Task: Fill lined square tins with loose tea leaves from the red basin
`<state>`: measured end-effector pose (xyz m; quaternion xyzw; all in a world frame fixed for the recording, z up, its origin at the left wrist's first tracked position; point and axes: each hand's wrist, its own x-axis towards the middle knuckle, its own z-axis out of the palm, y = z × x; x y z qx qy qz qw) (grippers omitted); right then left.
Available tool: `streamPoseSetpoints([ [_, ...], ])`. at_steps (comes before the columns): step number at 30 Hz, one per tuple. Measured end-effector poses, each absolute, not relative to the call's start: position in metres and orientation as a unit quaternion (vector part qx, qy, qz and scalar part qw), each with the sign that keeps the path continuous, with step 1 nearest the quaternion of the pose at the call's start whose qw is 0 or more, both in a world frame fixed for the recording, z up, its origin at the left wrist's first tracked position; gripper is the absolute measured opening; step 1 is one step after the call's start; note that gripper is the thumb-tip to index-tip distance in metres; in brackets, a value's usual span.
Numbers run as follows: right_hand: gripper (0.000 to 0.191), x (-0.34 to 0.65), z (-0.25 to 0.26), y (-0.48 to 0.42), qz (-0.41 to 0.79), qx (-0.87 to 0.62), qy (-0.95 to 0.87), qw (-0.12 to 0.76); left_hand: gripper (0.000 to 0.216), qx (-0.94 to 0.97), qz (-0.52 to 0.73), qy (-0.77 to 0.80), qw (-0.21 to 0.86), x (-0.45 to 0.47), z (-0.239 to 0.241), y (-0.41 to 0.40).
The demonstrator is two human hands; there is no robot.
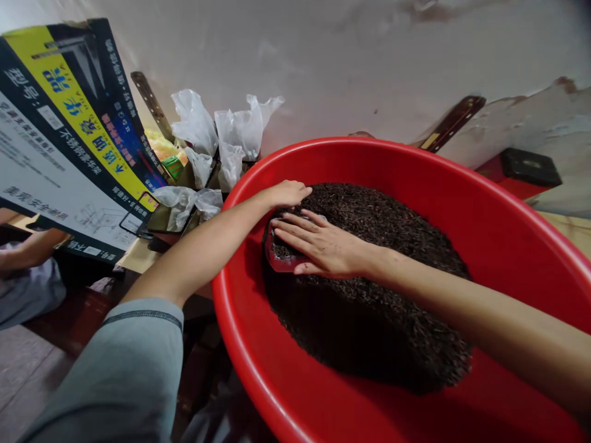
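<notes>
A large red basin (pixel 466 178) holds a heap of dark, dry, twisted leaves (pixel 392 221) that look like loose tea. Near its left side sits a small reddish see-through container (pixel 282 264), filled with the same leaves. My right hand (pixel 325 246) lies flat over the top of this container, fingers spread. Just beyond it, my left hand (pixel 290 193) is curled down at the container's far side. Its fingertips are mostly hidden, so what it grips cannot be made out.
Left of the basin stand dark tins (pixel 166 218) lined with clear plastic bags (pixel 196 120). A large printed carton (pixel 78 135) leans behind them. At the right is a black-topped box (pixel 530 167). Another person's arm (pixel 34 249) shows at the far left.
</notes>
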<state>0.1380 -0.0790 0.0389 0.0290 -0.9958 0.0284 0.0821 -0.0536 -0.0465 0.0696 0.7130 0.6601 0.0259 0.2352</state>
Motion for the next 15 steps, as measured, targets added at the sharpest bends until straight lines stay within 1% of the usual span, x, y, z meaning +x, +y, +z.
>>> streamPoseSetpoints([
  [3, 0.078, 0.173, 0.042, -0.069, -0.001, -0.009, -0.997, 0.071, 0.051, 0.73, 0.027, 0.644, 0.229, -0.055, 0.074, -0.048],
  [5, 0.077, 0.202, 0.045, -0.062, -0.01, -0.043, -0.998, 0.055, 0.054, 0.739, 0.042, 0.631, 0.233, -0.053, 0.08, -0.054],
  [7, 0.076, 0.235, 0.045, -0.053, -0.013, -0.108, -0.993, 0.038, 0.059, 0.752, 0.077, 0.613, 0.231, -0.048, 0.089, -0.068],
  [9, 0.075, 0.269, 0.04, -0.043, -0.01, -0.219, -0.975, 0.022, 0.063, 0.765, 0.113, 0.597, 0.211, -0.041, 0.094, -0.088],
  [11, 0.079, 0.297, 0.029, -0.033, 0.012, -0.371, -0.929, -0.005, 0.066, 0.778, 0.134, 0.59, 0.169, -0.032, 0.094, -0.112],
  [13, 0.086, 0.313, 0.013, -0.025, 0.057, -0.512, -0.856, -0.036, 0.07, 0.79, 0.128, 0.588, 0.122, -0.024, 0.086, -0.131],
  [15, 0.089, 0.315, -0.001, -0.02, 0.088, -0.587, -0.804, -0.033, 0.073, 0.788, 0.095, 0.601, 0.097, -0.02, 0.076, -0.142],
])
